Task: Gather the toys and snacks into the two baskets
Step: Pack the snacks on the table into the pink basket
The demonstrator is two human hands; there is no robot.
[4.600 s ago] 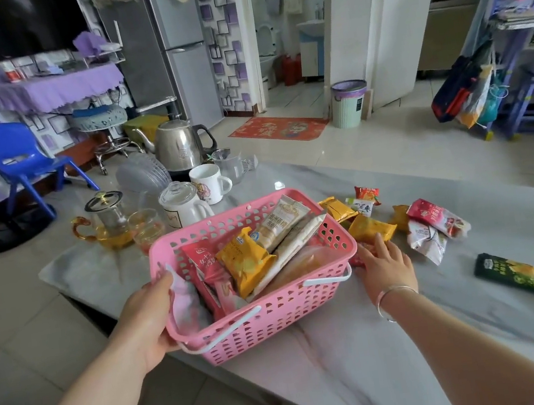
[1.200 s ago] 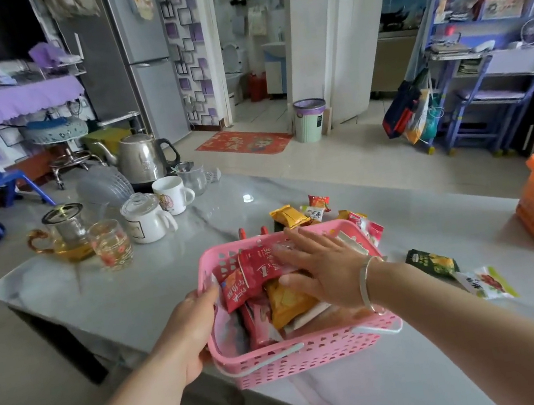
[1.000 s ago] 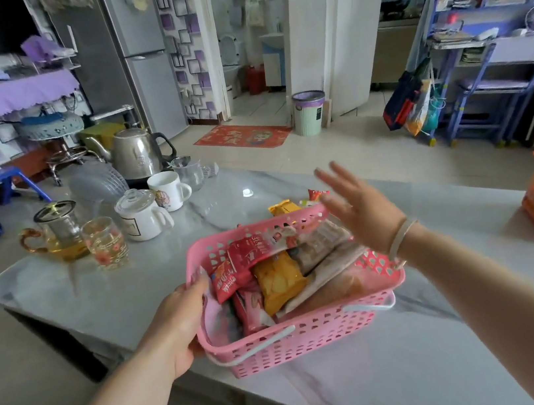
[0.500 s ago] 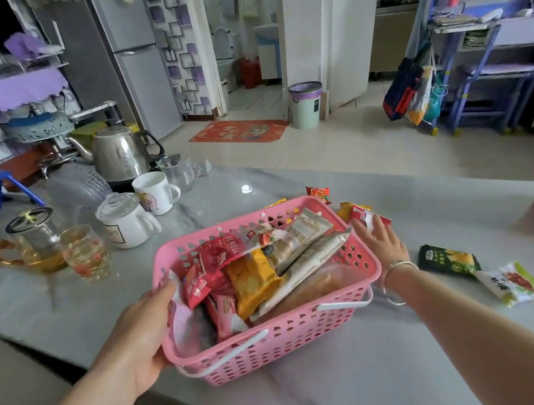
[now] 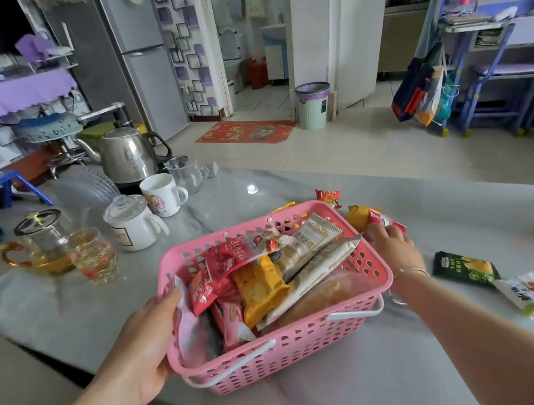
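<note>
The right hand point(image 5: 393, 247), which lay on the packets inside the pink basket point(image 5: 280, 349) a second ago and then lifted open above it, has come down on the counter point(image 5: 356, 390) behind the basket's right end. Its fingers point(image 5: 375, 231) now close on a red and white snack packet point(image 5: 382, 219) there.
</note>
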